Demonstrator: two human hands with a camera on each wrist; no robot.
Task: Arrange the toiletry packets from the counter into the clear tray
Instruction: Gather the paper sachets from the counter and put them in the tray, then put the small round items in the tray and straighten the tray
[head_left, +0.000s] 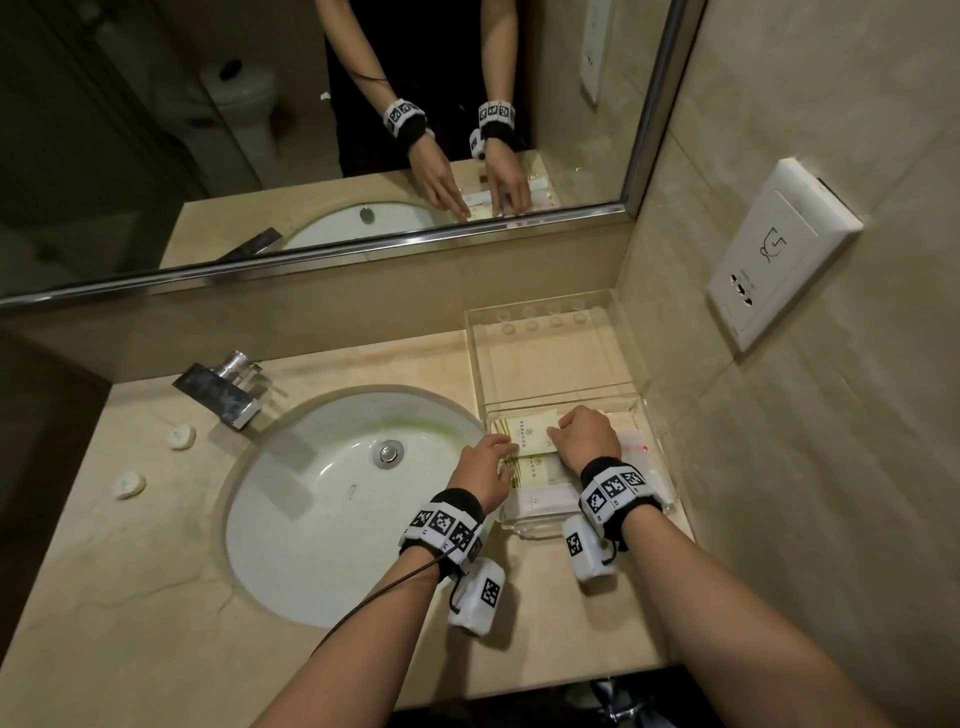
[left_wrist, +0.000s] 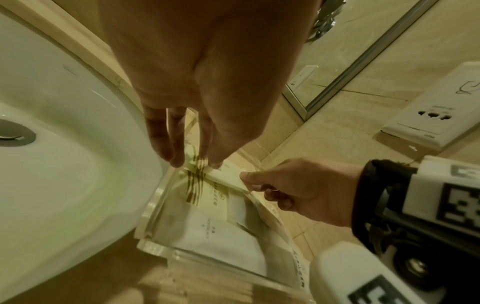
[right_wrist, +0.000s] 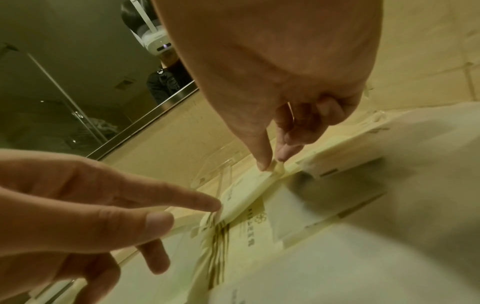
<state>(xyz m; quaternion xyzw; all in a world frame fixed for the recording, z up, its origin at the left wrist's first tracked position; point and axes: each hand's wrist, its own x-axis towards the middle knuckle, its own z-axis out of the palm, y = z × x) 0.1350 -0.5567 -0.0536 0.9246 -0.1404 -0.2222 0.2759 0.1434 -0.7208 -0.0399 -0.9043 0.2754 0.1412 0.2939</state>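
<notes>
Packets (head_left: 530, 434), toiletry: flat cream paper sachets with olive stripes and small print, lying overlapped in the near end of the clear tray (head_left: 558, 384) on the bench (head_left: 156, 597). Likely light, limp and slippery; best pinched at an edge. Right hand (head_left: 589, 439) pinches the top packet's edge between thumb and forefinger; left hand (head_left: 483, 470), fingers straight, touches its striped end.

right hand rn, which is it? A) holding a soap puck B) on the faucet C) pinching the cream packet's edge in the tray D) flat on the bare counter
C: the right hand pinches the right edge of the cream packet between thumb and forefinger, inside the clear tray.
</notes>
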